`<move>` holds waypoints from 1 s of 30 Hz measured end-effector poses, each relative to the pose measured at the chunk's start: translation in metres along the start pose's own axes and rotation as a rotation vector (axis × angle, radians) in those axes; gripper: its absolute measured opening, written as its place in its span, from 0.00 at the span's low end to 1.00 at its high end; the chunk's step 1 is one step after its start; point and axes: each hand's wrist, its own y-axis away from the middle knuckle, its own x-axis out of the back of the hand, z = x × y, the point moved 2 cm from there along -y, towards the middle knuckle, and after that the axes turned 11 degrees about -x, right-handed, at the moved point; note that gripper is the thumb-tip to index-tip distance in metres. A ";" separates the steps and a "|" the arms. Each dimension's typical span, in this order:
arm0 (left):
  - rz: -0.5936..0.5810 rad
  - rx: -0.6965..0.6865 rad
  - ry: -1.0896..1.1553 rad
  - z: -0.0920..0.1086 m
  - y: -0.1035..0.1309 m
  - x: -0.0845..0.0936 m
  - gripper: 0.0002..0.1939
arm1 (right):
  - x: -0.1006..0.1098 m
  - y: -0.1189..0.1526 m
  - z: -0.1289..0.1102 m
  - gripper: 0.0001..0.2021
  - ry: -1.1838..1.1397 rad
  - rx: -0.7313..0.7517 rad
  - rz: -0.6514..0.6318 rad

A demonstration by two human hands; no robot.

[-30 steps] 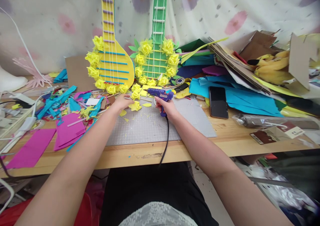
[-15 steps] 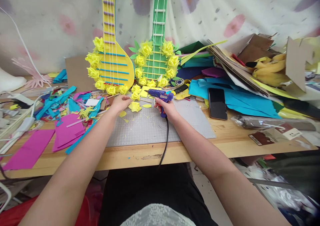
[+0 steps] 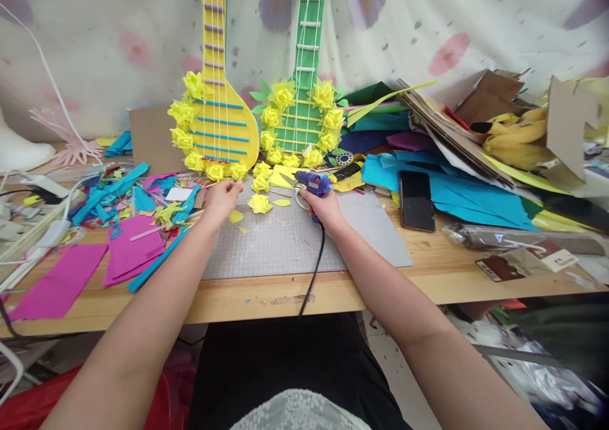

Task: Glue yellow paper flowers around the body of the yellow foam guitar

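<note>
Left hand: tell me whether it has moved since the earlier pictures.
Yes, slightly: the left hand has shifted leftward, judged against the frontmost yellow flower on the gray mat.

Light is bright and diffuse; edges look stretched, blurred.

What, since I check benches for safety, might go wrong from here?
First, the blue glue gun in the right hand points toward the left hand's side; if hot, it could burn those fingers. Second, its black cord runs over the front edge of the table, so a snag might tug the gun. Third, the loose yellow flower on the gray mat could get knocked, lying between the hands.
</note>
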 end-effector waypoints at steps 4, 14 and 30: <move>-0.005 -0.032 -0.040 0.007 0.005 0.004 0.16 | -0.001 0.002 0.000 0.13 0.014 0.033 -0.031; 0.120 0.048 0.158 -0.006 -0.005 0.024 0.08 | 0.001 0.008 -0.006 0.14 -0.166 0.026 -0.185; -0.433 -0.188 -0.232 -0.030 -0.001 0.021 0.10 | -0.002 0.011 -0.007 0.18 -0.213 0.049 -0.222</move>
